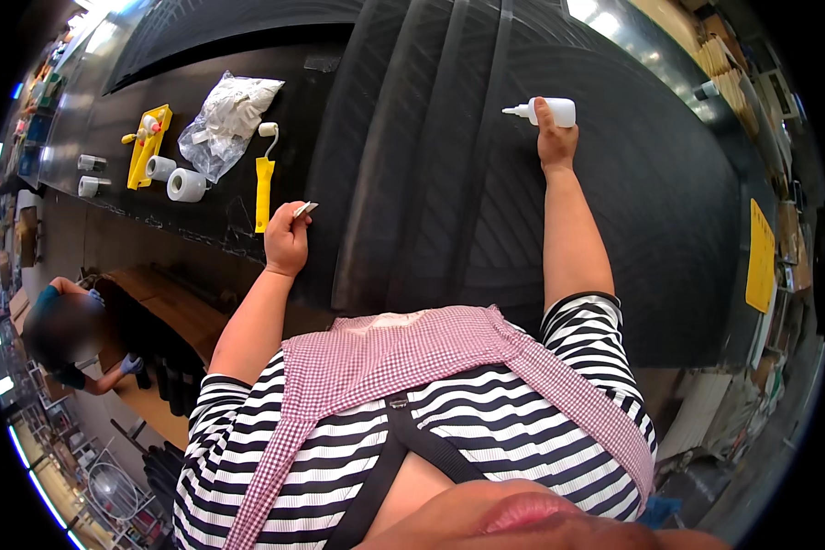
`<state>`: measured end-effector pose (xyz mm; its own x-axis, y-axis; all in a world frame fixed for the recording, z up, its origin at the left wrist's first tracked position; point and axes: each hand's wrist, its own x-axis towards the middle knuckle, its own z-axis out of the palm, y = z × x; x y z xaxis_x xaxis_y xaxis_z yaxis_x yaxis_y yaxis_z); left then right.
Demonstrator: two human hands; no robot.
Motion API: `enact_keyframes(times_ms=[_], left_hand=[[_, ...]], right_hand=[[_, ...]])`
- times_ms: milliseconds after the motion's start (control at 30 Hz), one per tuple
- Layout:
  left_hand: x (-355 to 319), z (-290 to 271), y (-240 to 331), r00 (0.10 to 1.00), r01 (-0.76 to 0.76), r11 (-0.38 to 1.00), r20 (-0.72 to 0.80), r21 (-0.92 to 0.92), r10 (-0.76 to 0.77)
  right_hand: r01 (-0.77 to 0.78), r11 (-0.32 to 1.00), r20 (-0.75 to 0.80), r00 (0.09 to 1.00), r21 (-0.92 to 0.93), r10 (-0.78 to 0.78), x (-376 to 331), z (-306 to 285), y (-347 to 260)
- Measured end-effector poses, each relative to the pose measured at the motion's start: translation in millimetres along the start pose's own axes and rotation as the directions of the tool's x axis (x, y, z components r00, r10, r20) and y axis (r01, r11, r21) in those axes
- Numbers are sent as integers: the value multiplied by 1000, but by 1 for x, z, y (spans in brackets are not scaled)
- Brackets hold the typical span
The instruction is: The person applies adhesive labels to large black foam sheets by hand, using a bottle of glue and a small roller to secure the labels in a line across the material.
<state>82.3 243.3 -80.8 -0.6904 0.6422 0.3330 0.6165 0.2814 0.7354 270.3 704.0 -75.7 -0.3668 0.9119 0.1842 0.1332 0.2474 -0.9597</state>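
Note:
My right hand [556,144] is wrapped round a white squeeze bottle [564,113], which lies level above a black sheet with its narrow nozzle pointing left. My left hand [287,243] pinches a small flat white piece [305,209] between thumb and fingers; its exact kind is too small to make out. Beneath both hands spreads the large black sheet [412,211], with long raised folds running away from me. Just beyond my left hand lies a small paint roller [264,188] with a yellow handle and a white head.
At the left are a clear plastic bag [229,119] of white pieces, a yellow tray [149,151], a white tape roll [187,185] and several smaller rolls. A yellow card [760,257] lies at the right edge. Another person [69,325] works at lower left, beside brown cardboard.

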Motion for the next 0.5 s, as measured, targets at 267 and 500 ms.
enact_keyframes(times_ms=[267, 500], left_hand=[[-1, 1, -1, 1000, -3, 1000, -8, -15, 3], [0, 4, 0, 1000, 2, 1000, -9, -10, -2]], right_hand=[[-34, 989, 26, 999, 143, 31, 0, 0, 1], [-19, 985, 39, 999, 171, 12, 1, -5, 4]])
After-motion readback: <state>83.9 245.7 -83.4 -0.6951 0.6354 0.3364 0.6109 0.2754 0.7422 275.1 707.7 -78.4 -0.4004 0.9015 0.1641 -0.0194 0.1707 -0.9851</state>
